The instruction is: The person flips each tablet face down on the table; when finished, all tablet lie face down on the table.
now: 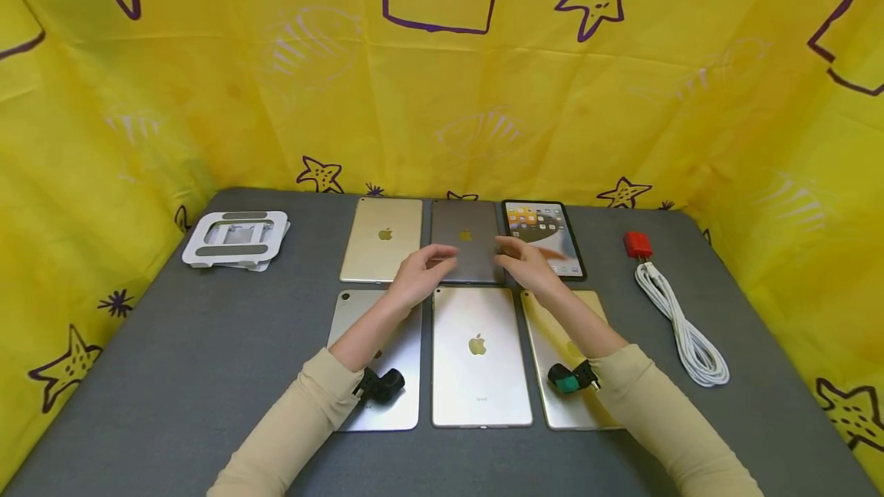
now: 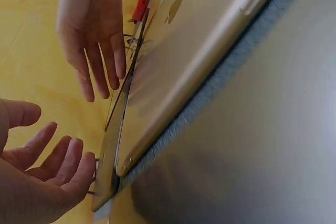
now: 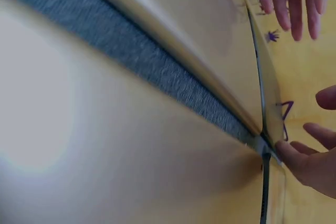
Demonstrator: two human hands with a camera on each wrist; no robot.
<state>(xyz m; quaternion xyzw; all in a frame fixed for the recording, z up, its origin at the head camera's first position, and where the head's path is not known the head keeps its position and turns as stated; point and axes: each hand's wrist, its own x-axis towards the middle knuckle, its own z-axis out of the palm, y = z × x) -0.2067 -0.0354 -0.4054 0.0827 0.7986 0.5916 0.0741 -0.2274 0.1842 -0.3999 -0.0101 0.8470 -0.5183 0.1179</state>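
A dark grey tablet (image 1: 466,232) lies face down in the middle of the back row. Over its lower left corner is my left hand (image 1: 419,273), fingers loosely bent, holding nothing. My right hand (image 1: 526,265) hovers at the opposite side, between that tablet and one with a lit screen (image 1: 545,228). Both wrist views show relaxed, spread fingers with bare space between the palms. A gold tablet (image 1: 376,240) is back left. In front lie a silver tablet (image 1: 407,405) under the left forearm, another silver tablet (image 1: 479,386) at centre, and a gold tablet (image 1: 552,336) partly covered by the right forearm.
At the left of the grey table (image 1: 173,374) sits a white folding stand (image 1: 238,236). A red charger plug (image 1: 638,244) and a coiled white cable (image 1: 684,328) lie on the right. Yellow patterned cloth (image 1: 414,98) hangs around the back and sides.
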